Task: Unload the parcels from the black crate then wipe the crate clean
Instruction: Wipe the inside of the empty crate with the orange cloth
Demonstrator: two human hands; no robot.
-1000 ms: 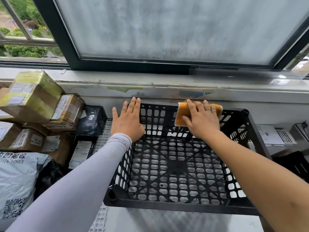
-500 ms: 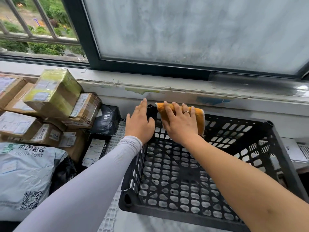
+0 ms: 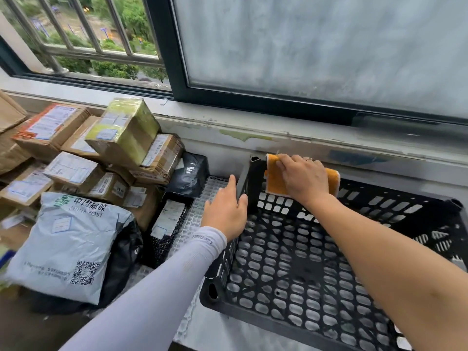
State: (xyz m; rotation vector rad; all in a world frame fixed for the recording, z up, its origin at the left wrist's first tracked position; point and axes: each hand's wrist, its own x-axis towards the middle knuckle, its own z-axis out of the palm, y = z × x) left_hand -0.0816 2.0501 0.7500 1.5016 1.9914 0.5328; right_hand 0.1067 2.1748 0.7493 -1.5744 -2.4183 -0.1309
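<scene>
Right hand [image 3: 305, 177] flat on orange cloth [image 3: 277, 183] against black crate [image 3: 291, 312] far wall, left hand [image 3: 225, 211] on left rim.

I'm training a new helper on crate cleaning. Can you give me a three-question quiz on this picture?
1. True or false: parcels remain inside the black crate.
2. Which hand presses the orange cloth on the crate's far wall? A left hand B right hand
3. Fill in: the grey China Post bag lies to the crate's ____.

Key: 1 false; 2 B; 3 left.
</scene>
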